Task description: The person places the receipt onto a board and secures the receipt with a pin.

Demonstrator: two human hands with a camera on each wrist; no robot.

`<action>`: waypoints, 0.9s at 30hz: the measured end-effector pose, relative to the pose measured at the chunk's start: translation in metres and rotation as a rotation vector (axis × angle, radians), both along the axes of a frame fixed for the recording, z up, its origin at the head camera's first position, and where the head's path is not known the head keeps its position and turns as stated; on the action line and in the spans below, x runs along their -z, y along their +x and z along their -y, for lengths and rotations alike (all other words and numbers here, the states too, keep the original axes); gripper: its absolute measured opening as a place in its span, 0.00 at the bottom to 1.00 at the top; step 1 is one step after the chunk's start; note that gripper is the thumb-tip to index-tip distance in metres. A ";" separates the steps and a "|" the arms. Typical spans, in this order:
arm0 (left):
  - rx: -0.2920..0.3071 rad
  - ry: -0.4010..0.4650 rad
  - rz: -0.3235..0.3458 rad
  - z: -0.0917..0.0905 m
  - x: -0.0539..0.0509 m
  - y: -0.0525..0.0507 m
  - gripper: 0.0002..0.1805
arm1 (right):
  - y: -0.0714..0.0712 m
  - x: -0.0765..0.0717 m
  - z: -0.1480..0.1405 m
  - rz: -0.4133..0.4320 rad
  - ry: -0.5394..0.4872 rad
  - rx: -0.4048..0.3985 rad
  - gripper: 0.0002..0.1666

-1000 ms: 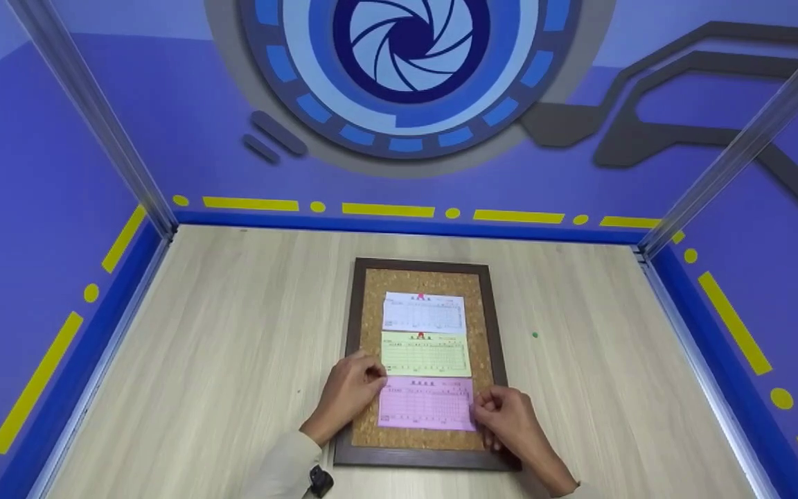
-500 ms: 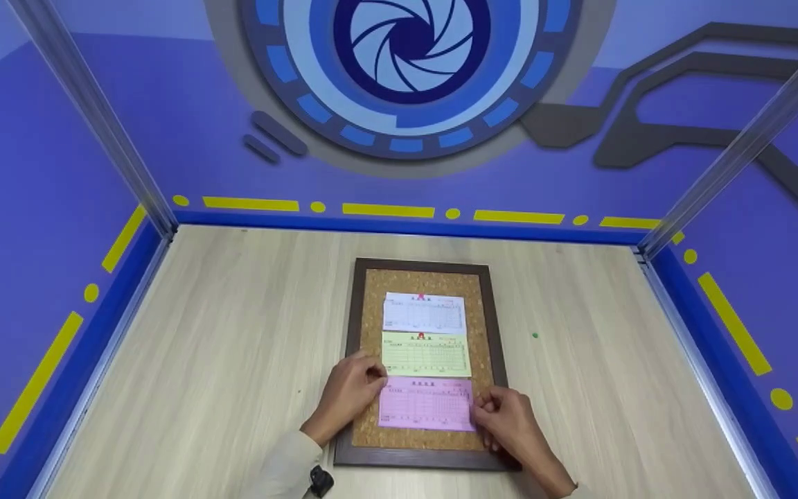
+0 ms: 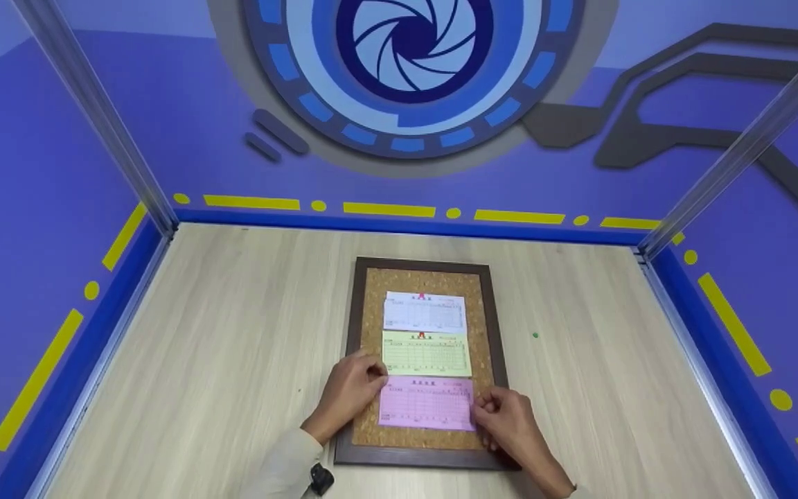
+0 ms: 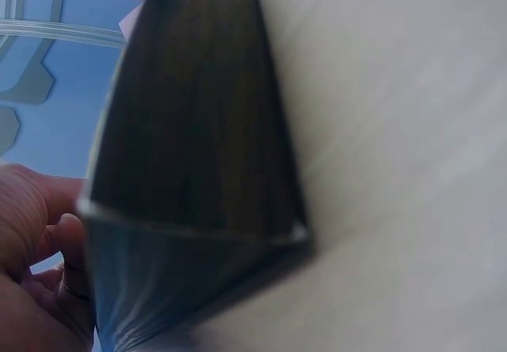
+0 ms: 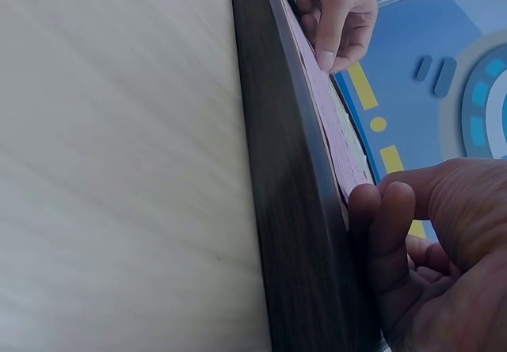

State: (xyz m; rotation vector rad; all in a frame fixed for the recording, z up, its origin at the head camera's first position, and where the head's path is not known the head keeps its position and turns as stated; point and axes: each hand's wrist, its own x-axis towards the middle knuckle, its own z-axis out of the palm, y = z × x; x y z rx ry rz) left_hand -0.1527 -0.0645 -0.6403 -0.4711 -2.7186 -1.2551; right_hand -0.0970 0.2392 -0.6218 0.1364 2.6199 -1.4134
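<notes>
A pink paper slip [image 3: 427, 405] with a printed table lies lowest on a framed cork board [image 3: 416, 438]. At its upper left corner, my left hand [image 3: 350, 388] pinches the slip between thumb and forefinger. Halfway up the opposite edge, my right hand [image 3: 510, 416] grips it with its fingertips. A yellow-green slip [image 3: 427, 357] and a white slip [image 3: 424, 315] sit above, each with a red pushpin [image 3: 421, 296] at its top. In the right wrist view the pink slip [image 5: 337, 130] appears almost edge-on, running between both hands.
The board's dark frame [image 3: 428, 457] rests on a pale wood-grain table [image 3: 253, 333]. A tiny green object [image 3: 535, 335] lies right of the board, and a small dark speck [image 3: 299, 390] to its left. Blue panels [image 3: 399, 225] enclose the table's back and sides.
</notes>
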 end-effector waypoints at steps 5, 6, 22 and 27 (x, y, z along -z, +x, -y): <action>0.006 -0.001 -0.005 0.000 0.000 -0.001 0.10 | 0.001 -0.002 0.001 0.012 0.014 0.023 0.03; 0.006 -0.001 -0.004 0.000 -0.001 -0.001 0.10 | 0.001 -0.002 0.002 0.016 0.017 0.029 0.03; -0.008 -0.015 -0.002 -0.001 -0.001 -0.001 0.10 | -0.003 -0.004 -0.019 -0.111 0.020 0.149 0.05; -0.004 -0.038 0.001 -0.002 -0.003 0.002 0.09 | -0.013 -0.005 -0.040 -0.175 0.031 0.205 0.05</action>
